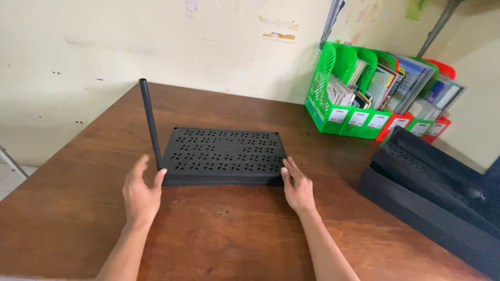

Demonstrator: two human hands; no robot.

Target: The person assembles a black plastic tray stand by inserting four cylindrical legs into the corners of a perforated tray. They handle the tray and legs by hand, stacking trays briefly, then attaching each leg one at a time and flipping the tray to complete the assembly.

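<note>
Black flat router (224, 155) lies on brown wooden desk (224, 234), roughly centre, long side facing the person. Top face perforated with vent-hole pattern. One black antenna (150, 119) stands upright, slightly tilted, at the router's left near corner.

Left hand (140, 192) open, fingers spread, palm partly down on desk at router's left front corner; thumb tip touches the corner edge near antenna base, not gripping anything. Right hand (298, 187) also open and flat, fingers together, fingertips against the router's right front corner; nothing held. Both forearms come in from bottom edge, one on each side of the device.

Right side of desk: black laptop bag (432, 192) lying flat, well apart from router. Back right against wall: green file racks (338, 91) stuffed with booklets and papers, red file racks (435, 125) just beside them, further right. Cream wall (156, 47) behind, scuffed and stained. Bit of tiled floor (10, 179) visible far left below desk edge.
</note>
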